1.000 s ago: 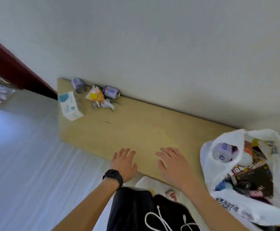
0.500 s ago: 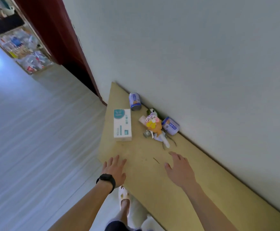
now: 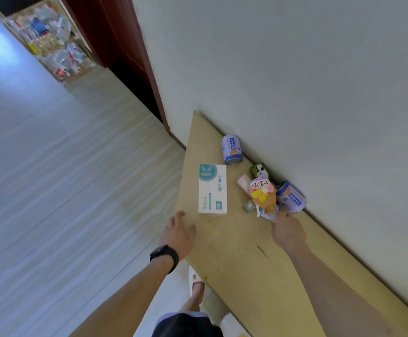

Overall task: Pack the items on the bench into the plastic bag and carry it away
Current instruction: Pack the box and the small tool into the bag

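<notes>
At the far end of the wooden bench (image 3: 237, 242) lie a white and teal box (image 3: 212, 188), a blue can (image 3: 232, 149) by the wall, a second blue can (image 3: 290, 197) on its side, an ice-cream toy (image 3: 263, 193), a green carton (image 3: 260, 171) and a pink tube (image 3: 243, 181). My left hand (image 3: 179, 233) hovers with fingers apart at the bench's edge, just short of the box. My right hand (image 3: 287, 231) has its fingertips at a white wrapper (image 3: 266, 214) under the toy; its grip is hidden. The plastic bag is out of view.
The white wall (image 3: 295, 81) runs along the bench's right side. A dark red door (image 3: 115, 45) and shelves of goods (image 3: 49, 47) stand beyond the bench's far end. Pale floor (image 3: 64, 178) lies to the left; my slippered foot (image 3: 196, 284) is beside the bench.
My view has swung from the bag end of the bench toward the far end. Both hands have moved forward, the right one up to the pile by the wall, the left near the box.
</notes>
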`<state>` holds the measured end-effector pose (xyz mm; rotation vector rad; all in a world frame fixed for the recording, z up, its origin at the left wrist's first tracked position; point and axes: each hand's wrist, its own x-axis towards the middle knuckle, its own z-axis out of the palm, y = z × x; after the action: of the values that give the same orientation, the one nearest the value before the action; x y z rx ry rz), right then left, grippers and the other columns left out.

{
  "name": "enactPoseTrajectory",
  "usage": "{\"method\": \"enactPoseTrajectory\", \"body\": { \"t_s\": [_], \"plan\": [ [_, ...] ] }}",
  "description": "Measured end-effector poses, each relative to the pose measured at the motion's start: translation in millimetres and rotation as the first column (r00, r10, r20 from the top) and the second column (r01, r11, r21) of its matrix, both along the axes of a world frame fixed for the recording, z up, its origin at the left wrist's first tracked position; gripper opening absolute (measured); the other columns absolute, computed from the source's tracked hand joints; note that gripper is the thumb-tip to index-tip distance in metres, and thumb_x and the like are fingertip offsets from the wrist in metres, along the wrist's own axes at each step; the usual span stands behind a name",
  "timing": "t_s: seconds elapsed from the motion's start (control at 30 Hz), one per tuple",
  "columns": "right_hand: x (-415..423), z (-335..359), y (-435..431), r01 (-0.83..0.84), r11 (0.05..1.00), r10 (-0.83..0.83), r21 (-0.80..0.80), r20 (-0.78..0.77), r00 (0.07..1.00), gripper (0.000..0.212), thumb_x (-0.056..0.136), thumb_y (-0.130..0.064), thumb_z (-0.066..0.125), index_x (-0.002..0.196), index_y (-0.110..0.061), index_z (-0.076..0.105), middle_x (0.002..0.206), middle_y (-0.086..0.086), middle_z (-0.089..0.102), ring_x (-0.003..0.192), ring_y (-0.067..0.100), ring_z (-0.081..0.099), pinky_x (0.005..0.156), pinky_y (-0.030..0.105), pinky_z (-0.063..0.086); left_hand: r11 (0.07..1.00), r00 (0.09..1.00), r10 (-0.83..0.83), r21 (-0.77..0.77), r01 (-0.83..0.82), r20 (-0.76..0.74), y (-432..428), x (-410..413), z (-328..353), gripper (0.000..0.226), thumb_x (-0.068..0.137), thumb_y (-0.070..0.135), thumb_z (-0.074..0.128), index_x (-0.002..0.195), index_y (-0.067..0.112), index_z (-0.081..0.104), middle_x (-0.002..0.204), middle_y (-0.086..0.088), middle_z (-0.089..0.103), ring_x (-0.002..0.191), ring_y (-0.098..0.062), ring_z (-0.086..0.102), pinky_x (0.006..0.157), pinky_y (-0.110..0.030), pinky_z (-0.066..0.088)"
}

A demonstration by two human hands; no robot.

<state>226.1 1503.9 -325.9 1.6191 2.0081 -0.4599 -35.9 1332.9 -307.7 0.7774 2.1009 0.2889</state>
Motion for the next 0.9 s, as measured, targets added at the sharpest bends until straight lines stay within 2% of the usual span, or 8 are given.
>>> {"method": "enactPoseTrajectory", "body": {
  "t_s": [0.07, 0.2, 0.3, 0.4, 0.53, 0.6, 0.73, 0.9],
  "plan": [
    [-2, 15, -10, 0.090, 0.996, -0.090, -0.005, -0.116, 0.989, 0.028, 0.094, -0.014, 0.047, 0.119, -0.005, 0.055, 0.111, 0.014, 0.062, 0.101, 0.034, 0.060, 0.070, 0.034, 0.039, 0.977, 0.980, 0.200, 0.079, -0.200, 0.001, 32, -7, 12, 0.065, 0.090, 0.060, 0.042, 0.144, 0.028, 0.023, 0.149, -0.009, 0.035, 0.122, -0.031, 0.051, 0.096, -0.050, 0.049],
    [7, 51, -52, 0.421, 0.903, -0.413, -0.082, -0.434, 0.801, 0.016, 0.095, -0.016, 0.053, 0.109, -0.011, 0.059, 0.103, 0.009, 0.066, 0.097, 0.030, 0.061, 0.073, 0.034, 0.041, 0.982, 0.990, 0.139, 0.133, -0.134, -0.030, 97, -1, 29, 0.102, 0.070, 0.079, 0.057, 0.149, 0.038, 0.007, 0.153, -0.009, 0.029, 0.130, -0.033, 0.045, 0.101, -0.053, 0.044],
    [21, 83, -96, 0.606, 0.773, -0.584, -0.187, -0.584, 0.565, 0.010, 0.097, -0.023, 0.054, 0.105, -0.022, 0.060, 0.093, -0.002, 0.070, 0.089, 0.020, 0.066, 0.078, 0.035, 0.049, 0.994, 0.995, 0.099, 0.045, -0.100, 0.025, 125, 19, 30, 0.118, 0.062, 0.065, 0.076, 0.146, 0.048, -0.005, 0.139, -0.012, 0.036, 0.118, -0.037, 0.052, 0.095, -0.052, 0.048],
    [38, 112, -137, 0.692, 0.664, -0.675, -0.283, -0.625, 0.392, 0.006, 0.098, -0.030, 0.055, 0.104, -0.029, 0.057, 0.091, -0.011, 0.072, 0.086, 0.008, 0.067, 0.071, 0.026, 0.047, 0.995, 0.996, 0.091, -0.039, -0.090, 0.000, 131, 33, 25, 0.118, 0.068, 0.046, 0.077, 0.142, 0.056, -0.014, 0.117, -0.010, 0.037, 0.097, -0.036, 0.056, 0.086, -0.052, 0.052],
    [76, 121, -183, 0.769, 0.529, -0.747, -0.358, -0.626, 0.223, 0.011, 0.098, -0.022, 0.057, 0.103, -0.031, 0.055, 0.093, -0.016, 0.074, 0.088, 0.006, 0.069, 0.075, 0.032, 0.052, 0.997, 0.996, 0.078, -0.009, -0.077, 0.046, 120, 36, 29, 0.110, 0.073, 0.032, 0.077, 0.144, 0.056, -0.003, 0.112, -0.008, 0.036, 0.086, -0.031, 0.054, 0.080, -0.043, 0.051],
    [96, 126, -202, 0.792, 0.496, -0.750, -0.356, -0.635, 0.185, 0.014, 0.098, -0.019, 0.057, 0.105, -0.031, 0.055, 0.095, -0.018, 0.073, 0.090, 0.007, 0.071, 0.081, 0.040, 0.054, 0.993, 0.989, 0.109, 0.022, -0.112, 0.097, 106, 35, 29, 0.106, 0.072, 0.031, 0.080, 0.143, 0.056, 0.006, 0.119, -0.010, 0.045, 0.088, -0.030, 0.056, 0.080, -0.042, 0.052],
    [140, 148, -228, 0.839, 0.450, -0.719, -0.306, -0.681, 0.138, 0.017, 0.098, -0.018, 0.056, 0.106, -0.032, 0.054, 0.101, -0.015, 0.072, 0.089, 0.003, 0.070, 0.084, 0.037, 0.054, 0.969, 0.939, 0.207, 0.078, -0.236, 0.275, 71, 63, 35, 0.107, 0.052, 0.036, 0.085, 0.136, 0.054, 0.022, 0.123, -0.010, 0.056, 0.096, -0.031, 0.063, 0.084, -0.054, 0.055],
    [213, 180, -266, 0.881, 0.407, -0.627, -0.243, -0.775, 0.076, 0.015, 0.099, -0.020, 0.054, 0.109, -0.030, 0.055, 0.099, -0.016, 0.071, 0.091, 0.006, 0.071, 0.083, 0.033, 0.053, 0.943, 0.855, 0.124, 0.208, -0.259, 0.503, 27, 186, 90, 0.099, 0.076, 0.009, 0.080, 0.149, 0.038, 0.019, 0.124, 0.004, 0.053, 0.100, -0.018, 0.064, 0.079, -0.037, 0.055]
  ]
}}
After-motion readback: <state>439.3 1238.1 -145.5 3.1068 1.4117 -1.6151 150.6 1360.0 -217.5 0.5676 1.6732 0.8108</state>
